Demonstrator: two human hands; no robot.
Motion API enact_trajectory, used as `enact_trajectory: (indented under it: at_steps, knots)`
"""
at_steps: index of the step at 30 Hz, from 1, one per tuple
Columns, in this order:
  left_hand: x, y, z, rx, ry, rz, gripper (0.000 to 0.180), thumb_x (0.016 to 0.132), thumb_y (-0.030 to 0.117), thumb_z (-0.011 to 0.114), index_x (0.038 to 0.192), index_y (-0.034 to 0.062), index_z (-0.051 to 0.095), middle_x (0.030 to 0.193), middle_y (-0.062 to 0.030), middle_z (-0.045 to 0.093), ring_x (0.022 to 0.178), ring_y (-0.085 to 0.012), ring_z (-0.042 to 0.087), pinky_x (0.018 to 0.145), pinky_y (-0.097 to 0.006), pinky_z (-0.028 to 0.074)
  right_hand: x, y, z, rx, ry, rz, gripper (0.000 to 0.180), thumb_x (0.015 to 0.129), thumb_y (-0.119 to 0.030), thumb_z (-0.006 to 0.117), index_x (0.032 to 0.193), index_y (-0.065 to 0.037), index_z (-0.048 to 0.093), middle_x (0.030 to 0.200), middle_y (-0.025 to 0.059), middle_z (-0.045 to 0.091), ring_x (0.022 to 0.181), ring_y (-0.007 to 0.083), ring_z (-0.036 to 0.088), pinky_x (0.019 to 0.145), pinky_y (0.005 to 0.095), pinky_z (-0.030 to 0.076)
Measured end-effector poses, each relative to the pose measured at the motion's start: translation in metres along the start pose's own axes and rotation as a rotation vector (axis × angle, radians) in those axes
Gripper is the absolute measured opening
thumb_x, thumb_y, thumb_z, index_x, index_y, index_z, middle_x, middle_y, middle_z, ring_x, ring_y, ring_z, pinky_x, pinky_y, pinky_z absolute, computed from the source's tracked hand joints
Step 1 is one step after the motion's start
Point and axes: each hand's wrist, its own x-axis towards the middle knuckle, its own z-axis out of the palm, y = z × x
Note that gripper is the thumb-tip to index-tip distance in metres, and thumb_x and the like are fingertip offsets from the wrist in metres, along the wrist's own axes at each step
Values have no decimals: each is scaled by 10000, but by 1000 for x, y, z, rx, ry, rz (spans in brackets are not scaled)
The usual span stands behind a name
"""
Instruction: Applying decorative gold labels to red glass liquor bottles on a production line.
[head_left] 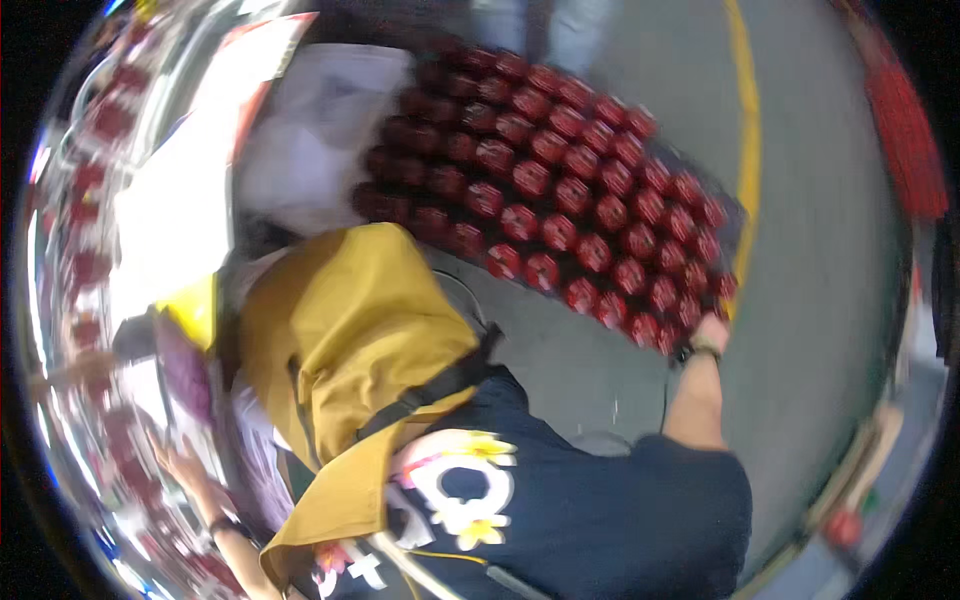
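Note:
Rows of shiny dark-red round pieces [557,232] cover a large, dark flat carrier low on my right. My right hand [712,332] is at its near right corner, touching or just beside the last red pieces. Its fingers are turned away and blurred, so I cannot make out whether they grip one. My left hand [178,465] reaches out at the far left with fingers spread, holding nothing visible. It is nearest to the bench edge, where more dark-red parts [130,450] stand in a blurred line. A mustard apron [370,320] with a black strap hangs in front of me.
A white bag or cover [325,130] lies beside the red pieces. A bright white sheet [175,220] and a yellow piece [195,315] are on the left bench. A yellow line [748,130] crosses the grey floor. Another person's legs [575,30] show at the top.

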Motion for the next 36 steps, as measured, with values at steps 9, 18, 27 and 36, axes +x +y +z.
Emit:
enact_trajectory:
  at_steps: [9, 18, 27, 36]
  knots:
    - [23, -18, -40, -252, 344, -156, 256, 821, 138, 812, 949, -35, 673, 1629, -141, 415, 1393, -384, 454, 1156, -447, 409, -104, -315, 56, 593, -307, -616, 421, 1058, -112, 583, 1472, -51, 537, 1436, 163, 602, 1267, 294, 622, 919, 392, 602]
    - [79, -79, -27, -429, 352, -202, 504, 876, 220, 782, 1294, -22, 641, 1640, -127, 364, 1404, -386, 423, 1132, -433, 435, -391, -679, -131, 1046, -765, -1518, 344, 1041, -33, 549, 1382, -6, 580, 1191, 103, 648, 896, 164, 577, 806, 277, 492]
    - [205, -181, 57, -534, 325, -455, 867, 844, 354, 820, 1514, -33, 428, 1587, -274, 408, 1431, -416, 442, 1184, -442, 379, -686, -902, -228, 998, -947, -2244, 495, 918, -61, 708, 1390, -30, 560, 1057, 188, 683, 922, 351, 669, 826, 392, 534]
    - [386, -186, 128, -1166, 658, -761, 1320, 611, 399, 976, 1582, -89, 228, 1524, -293, 446, 1428, -395, 443, 1187, -431, 374, -908, -1114, -132, 510, -484, -2302, 813, 895, -233, 774, 1572, -120, 339, 1428, 261, 547, 1226, 468, 592, 990, 524, 516]
